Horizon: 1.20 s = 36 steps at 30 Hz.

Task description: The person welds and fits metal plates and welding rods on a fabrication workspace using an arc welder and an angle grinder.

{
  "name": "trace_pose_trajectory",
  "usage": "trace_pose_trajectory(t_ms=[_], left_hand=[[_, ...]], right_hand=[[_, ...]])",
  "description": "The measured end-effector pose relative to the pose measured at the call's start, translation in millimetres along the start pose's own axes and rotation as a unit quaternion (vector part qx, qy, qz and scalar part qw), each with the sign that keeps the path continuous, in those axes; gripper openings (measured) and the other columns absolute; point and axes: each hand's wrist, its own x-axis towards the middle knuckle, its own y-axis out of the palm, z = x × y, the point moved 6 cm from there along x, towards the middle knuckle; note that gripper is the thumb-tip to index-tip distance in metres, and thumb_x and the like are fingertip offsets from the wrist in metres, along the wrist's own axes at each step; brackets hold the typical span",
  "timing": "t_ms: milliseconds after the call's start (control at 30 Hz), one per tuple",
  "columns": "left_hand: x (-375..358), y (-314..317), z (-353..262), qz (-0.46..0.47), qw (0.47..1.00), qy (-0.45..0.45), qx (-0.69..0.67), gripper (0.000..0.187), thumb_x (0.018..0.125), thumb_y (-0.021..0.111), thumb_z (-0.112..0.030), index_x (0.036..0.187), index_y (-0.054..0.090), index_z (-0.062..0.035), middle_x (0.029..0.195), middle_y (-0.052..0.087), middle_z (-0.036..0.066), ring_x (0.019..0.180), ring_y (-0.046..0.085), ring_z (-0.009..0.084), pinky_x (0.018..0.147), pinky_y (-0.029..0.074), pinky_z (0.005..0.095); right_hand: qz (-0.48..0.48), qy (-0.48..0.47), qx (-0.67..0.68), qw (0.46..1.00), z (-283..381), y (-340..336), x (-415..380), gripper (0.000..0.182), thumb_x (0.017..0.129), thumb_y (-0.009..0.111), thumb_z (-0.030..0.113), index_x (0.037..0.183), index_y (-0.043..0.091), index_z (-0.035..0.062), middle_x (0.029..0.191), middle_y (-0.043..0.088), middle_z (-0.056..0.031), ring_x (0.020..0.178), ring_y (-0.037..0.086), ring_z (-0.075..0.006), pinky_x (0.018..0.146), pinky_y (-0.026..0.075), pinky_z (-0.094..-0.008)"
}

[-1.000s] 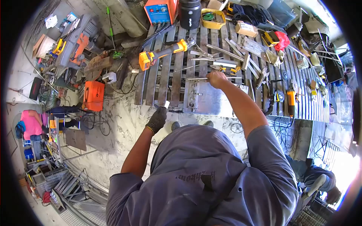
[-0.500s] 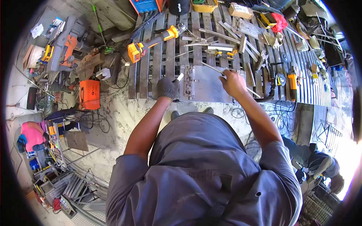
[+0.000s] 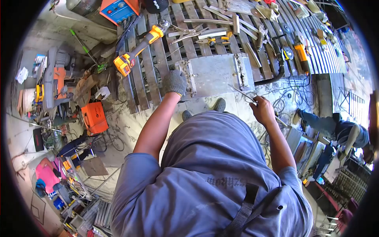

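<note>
My left hand [image 3: 174, 82], in a dark grey knit glove, is closed at the left edge of a flat metal plate [image 3: 215, 75]; its fingertips are partly hidden. The plate lies at the front of the slatted metal bench. A strip with hinge-like fittings [image 3: 190, 80] runs along its left side, and a similar strip [image 3: 241, 71] along its right. Bare, my right hand [image 3: 263, 109] grips a thin metal rod [image 3: 241, 92]. It is held in front of the bench, right of my body, with the rod's tip near the plate's front right edge.
A yellow cordless grinder [image 3: 140, 47] rests on the slatted bench [image 3: 152, 77], left of yellow-handled pliers [image 3: 215, 40] and metal bars. An orange-blue machine [image 3: 118, 11] stands behind. Cables [image 3: 294, 94] lie on the floor at right. A person [image 3: 347, 134] crouches there; another [image 3: 48, 173] is at left.
My right hand has drawn back from above the plate toward me with the rod, uncovering the right strip. My left hand now meets the plate's edge; the small white piece it held no longer shows clearly.
</note>
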Motion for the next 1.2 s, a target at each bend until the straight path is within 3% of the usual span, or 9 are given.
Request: trace_pose_trajectory(t_ms=[233,367,400,533,833,867,967,1133,1200], left_hand=[[12,-9,18,-0.018,0.991,0.11,-0.08,0.039,0.1,0.072,-0.042,0.091,0.083,-0.0055,0.092,0.079,0.025,0.087,0.077,0.0497,0.084,0.061,0.0589],[-15,-40,34,-0.046,0.971,0.159,-0.171,0.036,0.096,0.08,-0.033,0.118,0.078,-0.0054,0.121,0.079,0.022,0.111,0.074,0.0448,0.098,0.06,0.0523],[-19,-38,38,0.024,0.973,0.205,-0.104,0.05,0.092,0.084,-0.032,0.134,0.072,-0.0075,0.147,0.07,0.019,0.138,0.063,0.0405,0.115,0.053,0.0509],[-29,-33,35,0.027,0.958,0.287,-0.018,0.069,0.087,0.089,-0.036,0.147,0.068,-0.0089,0.165,0.056,0.016,0.159,0.044,0.0395,0.134,0.034,0.0549],[-33,-25,29,0.012,0.958,0.285,-0.033,0.071,0.086,0.088,-0.036,0.148,0.068,-0.01,0.166,0.056,0.015,0.155,0.046,0.0429,0.134,0.032,0.0582],[-37,-25,28,0.023,0.957,0.288,-0.018,0.071,0.085,0.087,-0.028,0.148,0.067,-0.0049,0.166,0.056,0.019,0.156,0.045,0.0432,0.135,0.033,0.0559],[-42,-18,24,-0.013,0.946,0.322,-0.034,0.072,0.087,0.083,-0.027,0.151,0.062,-0.0018,0.167,0.053,0.021,0.158,0.043,0.0459,0.136,0.03,0.0582],[-39,-17,17,-0.034,0.922,0.381,-0.067,0.077,0.082,0.075,-0.024,0.151,0.055,0.0036,0.163,0.052,0.03,0.158,0.042,0.0526,0.135,0.027,0.0649],[-39,-17,16,-0.03,0.926,0.374,-0.046,0.075,0.085,0.075,-0.028,0.149,0.057,0.0052,0.166,0.051,0.029,0.161,0.04,0.0501,0.136,0.029,0.0606]], right_hand=[[-0.014,-0.006,0.046,0.999,-5,7,-24,0.025,0.103,0.077,0.019,0.123,0.079,0.0034,0.122,0.076,-0.0251,0.114,0.073,-0.0477,0.099,0.059,-0.0542],[-0.038,-0.025,0.062,0.997,-7,5,-32,0.02,0.104,0.071,0.008,0.121,0.079,0.0028,0.119,0.07,-0.0249,0.11,0.072,-0.0482,0.097,0.058,-0.0547],[-0.035,-0.026,0.059,0.997,-7,5,-33,0.021,0.104,0.071,0.008,0.122,0.079,0.0032,0.12,0.069,-0.0237,0.112,0.072,-0.0472,0.097,0.057,-0.0543],[-0.018,-0.039,0.045,0.998,-6,2,-32,0.022,0.105,0.07,0.007,0.125,0.08,0.0046,0.121,0.066,-0.0209,0.113,0.071,-0.0452,0.098,0.057,-0.0534],[0.001,-0.083,0.039,0.996,7,-3,-22,0.023,0.102,0.067,0.004,0.121,0.08,0.0066,0.117,0.066,-0.0243,0.112,0.071,-0.0469,0.097,0.057,-0.0538],[0.0,-0.089,0.036,0.995,11,-2,-19,0.024,0.102,0.066,0.003,0.12,0.081,0.0069,0.116,0.067,-0.0236,0.112,0.071,-0.0461,0.098,0.057,-0.0531],[-0.001,-0.121,0.038,0.992,26,-7,-7,0.027,0.1,0.065,0.002,0.12,0.082,0.0077,0.117,0.068,-0.0223,0.113,0.072,-0.0447,0.099,0.058,-0.0527],[-0.065,-0.25,0.012,0.966,84,-17,55,0.038,0.093,0.062,-0.003,0.122,0.082,0.0112,0.119,0.07,-0.0167,0.116,0.072,-0.04,0.101,0.059,-0.0495],[-0.094,-0.303,0.019,0.948,115,-11,87,0.04,0.092,0.062,-0.004,0.123,0.082,0.0112,0.117,0.07,-0.0155,0.115,0.072,-0.0383,0.1,0.059,-0.048]])
